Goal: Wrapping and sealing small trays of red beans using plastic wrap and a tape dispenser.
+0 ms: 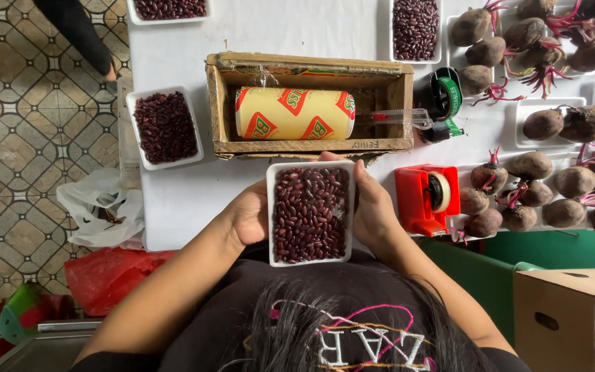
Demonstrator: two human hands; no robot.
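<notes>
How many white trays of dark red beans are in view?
4. One tray sits between the left hand and right hand; one lies left of the wooden box; two sit at the top edge, cut off. More may lie outside the picture.

The white tray (272, 207) between the hands looks like matt foam, and its dark red beans (310, 213) are smooth with a slight gloss. The box (218, 103) beyond is rough, worn wood, holding a shiny roll of plastic film (294, 114). The red tape dispenser (414, 200) is glossy plastic, the beetroots (573, 180) dull and earthy
</notes>
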